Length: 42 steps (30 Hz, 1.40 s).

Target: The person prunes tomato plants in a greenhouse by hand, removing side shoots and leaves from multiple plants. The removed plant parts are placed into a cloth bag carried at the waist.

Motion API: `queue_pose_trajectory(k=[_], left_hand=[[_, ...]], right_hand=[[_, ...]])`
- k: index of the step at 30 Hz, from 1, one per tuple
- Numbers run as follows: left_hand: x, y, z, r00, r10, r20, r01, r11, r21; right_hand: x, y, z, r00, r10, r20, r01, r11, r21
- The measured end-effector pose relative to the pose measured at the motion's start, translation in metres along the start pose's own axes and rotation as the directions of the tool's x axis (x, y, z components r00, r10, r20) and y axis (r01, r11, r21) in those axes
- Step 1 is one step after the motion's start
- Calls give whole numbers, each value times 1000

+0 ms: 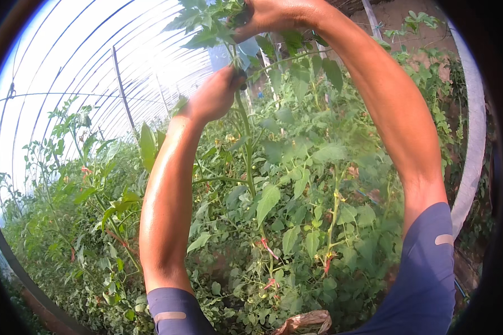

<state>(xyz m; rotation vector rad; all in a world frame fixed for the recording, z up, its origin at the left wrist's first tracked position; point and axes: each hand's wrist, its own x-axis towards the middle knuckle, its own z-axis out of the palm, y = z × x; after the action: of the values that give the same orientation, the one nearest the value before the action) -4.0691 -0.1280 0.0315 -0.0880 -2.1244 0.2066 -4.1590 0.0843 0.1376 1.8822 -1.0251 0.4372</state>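
Both arms are raised at a tall tomato plant, whose green stem point(248, 155) runs up the middle of the head view. Closed around the upper stem is my left hand point(218, 93), with a small dark thing, too unclear to name, showing at its fingers. Just above it, at the top edge, my right hand point(262, 19) is at the leafy tip point(209, 25) of the plant; its fingers are partly hidden and cut off, so its grip cannot be told. Red ties point(269, 248) hang on lower stems, and small yellow flowers point(231, 138) show behind.
Dense tomato plants point(67, 234) surround me inside a greenhouse with curved ribs and a slanting post point(123, 88). A pale curved pole point(471, 125) and an earthen wall point(398, 21) stand at the right. A dry brown leaf point(304, 321) lies at the bottom.
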Motion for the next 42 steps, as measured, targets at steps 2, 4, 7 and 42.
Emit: queue_pose_trajectory(k=[2,4,7,42], left_hand=[[2,-7,3,1000,16,14,-15,1000,-20],[-1,-5,0,1000,6,18,-6,1000,-10],[-4,-12,-1,999,49,-4,-49,999,-14],[-126,87,-21,897,281,-340,-264,960,95]], right_hand=[[1,0,2,1000,11,8,-11,1000,22],[0,-9,5,996,87,24,-87,996,17],[3,-24,6,993,101,54,-101,995,-3],[-371,-386,244,701,-57,711,-545,600,585]])
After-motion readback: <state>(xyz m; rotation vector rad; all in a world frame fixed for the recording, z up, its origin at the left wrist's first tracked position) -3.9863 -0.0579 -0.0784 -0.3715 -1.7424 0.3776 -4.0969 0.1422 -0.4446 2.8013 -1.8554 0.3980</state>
